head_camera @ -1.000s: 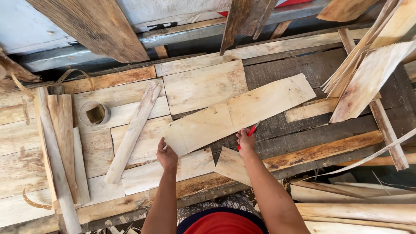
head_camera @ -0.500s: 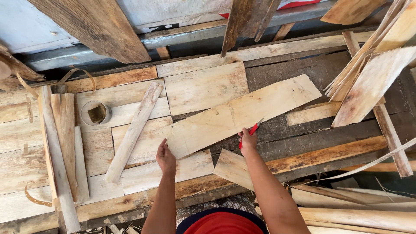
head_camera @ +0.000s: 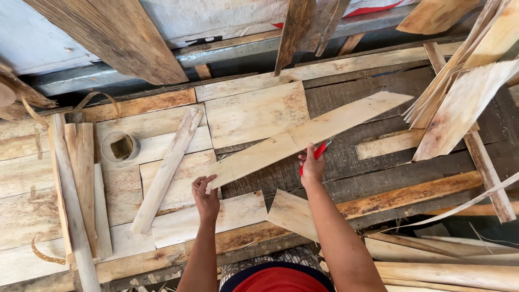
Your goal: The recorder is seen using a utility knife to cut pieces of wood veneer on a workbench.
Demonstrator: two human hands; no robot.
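Observation:
A long pale strip of thin wood veneer [head_camera: 303,139] lies slanted across the wooden bench, its right end raised toward the upper right. My left hand [head_camera: 205,196] pinches its lower left end. My right hand [head_camera: 312,165] presses on the strip's lower edge near the middle and holds a red-handled tool [head_camera: 319,151], whose tip is hidden against the strip.
A narrow wooden slat [head_camera: 165,168] lies diagonally to the left. A small round tin [head_camera: 120,146] sits further left. Square veneer pieces [head_camera: 254,113] cover the bench. A bundle of veneer strips [head_camera: 459,103] leans at the right. Dark planks [head_camera: 113,38] lean overhead.
The veneer strip has tilted slightly steeper and shifted a little. Both hands stayed on it, the left moving up along its lower end.

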